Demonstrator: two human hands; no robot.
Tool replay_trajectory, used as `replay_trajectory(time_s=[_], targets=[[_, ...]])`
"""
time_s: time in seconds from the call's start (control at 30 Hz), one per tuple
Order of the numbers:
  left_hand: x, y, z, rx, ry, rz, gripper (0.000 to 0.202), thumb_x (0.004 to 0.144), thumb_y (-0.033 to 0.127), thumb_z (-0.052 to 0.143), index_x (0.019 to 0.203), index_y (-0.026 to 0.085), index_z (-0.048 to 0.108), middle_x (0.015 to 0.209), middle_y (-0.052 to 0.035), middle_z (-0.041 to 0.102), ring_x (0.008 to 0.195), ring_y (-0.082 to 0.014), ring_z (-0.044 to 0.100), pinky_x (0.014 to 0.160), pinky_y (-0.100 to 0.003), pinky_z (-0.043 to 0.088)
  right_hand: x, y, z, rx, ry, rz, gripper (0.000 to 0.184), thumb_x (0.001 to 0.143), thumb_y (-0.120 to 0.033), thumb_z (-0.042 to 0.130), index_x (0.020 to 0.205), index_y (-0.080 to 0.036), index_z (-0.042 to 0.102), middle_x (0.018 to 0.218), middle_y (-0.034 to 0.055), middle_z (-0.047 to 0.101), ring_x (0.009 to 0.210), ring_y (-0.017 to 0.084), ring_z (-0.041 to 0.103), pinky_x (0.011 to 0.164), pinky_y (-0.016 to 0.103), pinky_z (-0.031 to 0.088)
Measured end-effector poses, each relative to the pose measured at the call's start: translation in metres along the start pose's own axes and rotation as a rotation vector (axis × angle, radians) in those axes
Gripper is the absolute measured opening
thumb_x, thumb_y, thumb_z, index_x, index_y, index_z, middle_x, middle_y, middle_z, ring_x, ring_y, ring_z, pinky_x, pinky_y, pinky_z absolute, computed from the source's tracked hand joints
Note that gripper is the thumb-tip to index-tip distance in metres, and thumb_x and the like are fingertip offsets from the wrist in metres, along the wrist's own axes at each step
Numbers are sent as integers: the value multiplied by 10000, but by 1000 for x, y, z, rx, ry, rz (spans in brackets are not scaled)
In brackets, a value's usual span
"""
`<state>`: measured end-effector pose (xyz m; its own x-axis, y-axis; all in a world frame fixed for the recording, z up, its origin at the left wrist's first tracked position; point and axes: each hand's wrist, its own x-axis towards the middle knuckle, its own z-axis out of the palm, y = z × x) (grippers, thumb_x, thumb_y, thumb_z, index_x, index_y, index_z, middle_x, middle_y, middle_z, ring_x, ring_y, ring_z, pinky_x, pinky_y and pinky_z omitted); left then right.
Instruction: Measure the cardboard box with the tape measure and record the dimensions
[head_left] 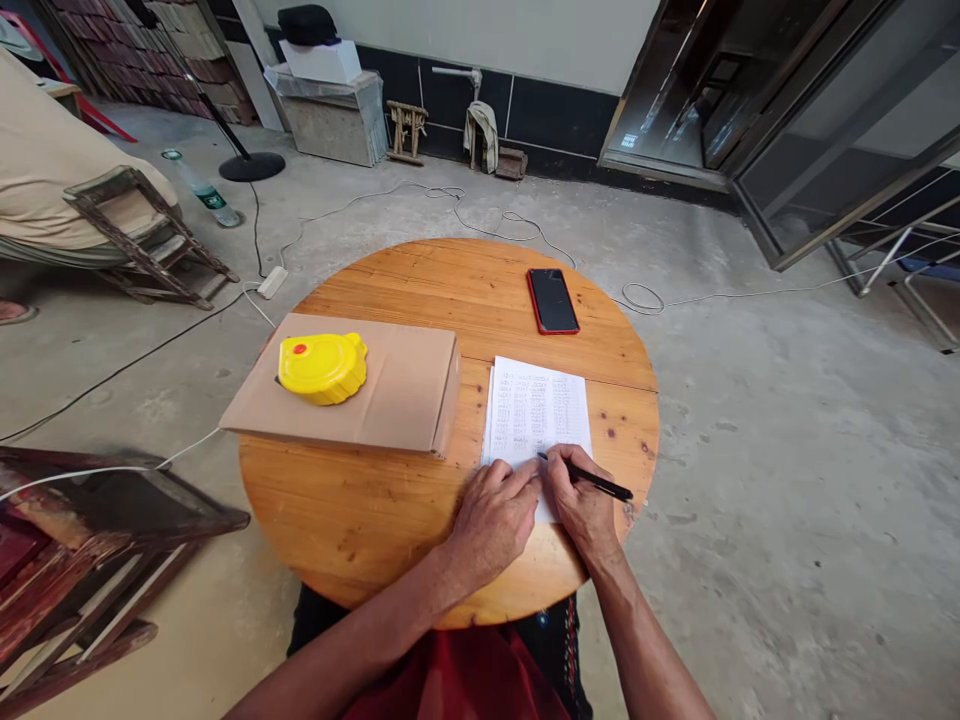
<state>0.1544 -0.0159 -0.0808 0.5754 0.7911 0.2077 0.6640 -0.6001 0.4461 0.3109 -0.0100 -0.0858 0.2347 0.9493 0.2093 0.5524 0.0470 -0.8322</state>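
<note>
A white sheet of paper (537,408) covered in rows of handwriting lies on the round wooden table (390,500). My right hand (583,497) grips a black pen (592,480) with its tip on the lower part of the sheet. My left hand (491,517) rests on the paper's lower left corner, fingers curled and pressing down beside the right hand.
A flat cardboard box (397,395) lies on the table's left side with a yellow tape measure (322,367) on top. A red-cased phone (553,300) lies at the far edge. Wooden chairs (97,560) stand left, cables (480,215) run across the concrete floor.
</note>
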Motion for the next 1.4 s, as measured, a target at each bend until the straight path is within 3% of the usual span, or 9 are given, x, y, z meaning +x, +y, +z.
replay_trajectory(time_s=[0.33,0.77,1.23,1.4], targets=[[1,0,0,26,13,4,286,938,180,499,1201,218,606,1335,-20,606,950,-220,514,836,-405,488,-1,1,0,37,52,37,205,907,-306,533,784,-178,636,659,-14,629,579,129,539,588,238,444],[0,0,0,17,20,2,263,944,191,495,1180,218,608,1339,18,607,938,-223,507,835,-405,479,-2,-1,2,62,54,59,187,901,-292,552,785,-176,641,676,-12,623,595,130,536,610,249,439],[1,0,-1,10,4,-5,280,942,191,490,1195,217,608,1326,-20,610,944,-221,508,842,-406,489,-1,-1,1,42,44,66,199,895,-304,543,772,-180,639,656,-11,618,583,139,528,595,261,438],[1,0,-1,27,-1,5,278,942,189,491,1193,220,605,1331,-28,605,950,-222,518,833,-404,489,-1,-2,-3,56,111,70,201,890,-320,518,780,-190,625,663,-4,633,598,156,548,594,271,455]])
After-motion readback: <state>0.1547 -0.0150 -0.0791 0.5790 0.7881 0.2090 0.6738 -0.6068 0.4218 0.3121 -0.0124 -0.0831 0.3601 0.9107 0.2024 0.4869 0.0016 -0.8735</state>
